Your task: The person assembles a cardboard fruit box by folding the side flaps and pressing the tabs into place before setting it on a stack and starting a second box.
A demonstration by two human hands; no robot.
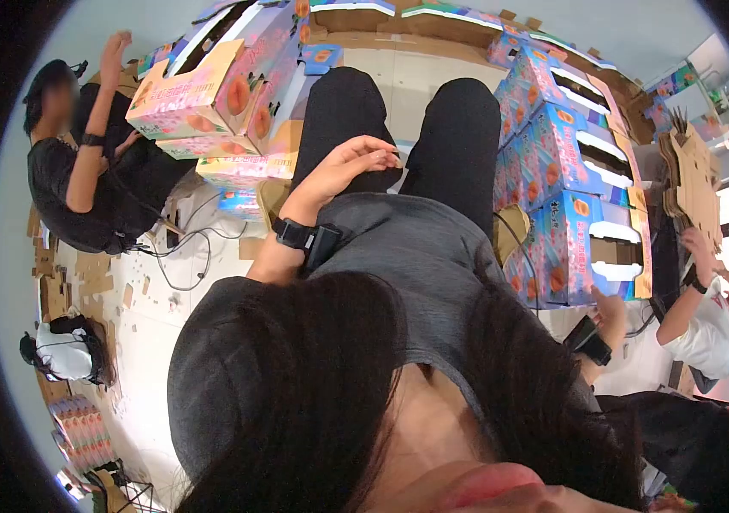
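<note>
Left hand (343, 167) is hovering over the thigh (343, 111) — fingers loosely curled, holding nothing. Right hand (610, 309) is hanging beside the blue boxes (565, 214) — fingers too hidden to tell.

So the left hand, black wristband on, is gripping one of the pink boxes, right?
Not quite. The left hand does wear the black wristband, but it grips nothing. It is open, fingers loosely curled, above the thigh. The pink boxes sit apart from it, further to its left. The head view shows this.
</note>
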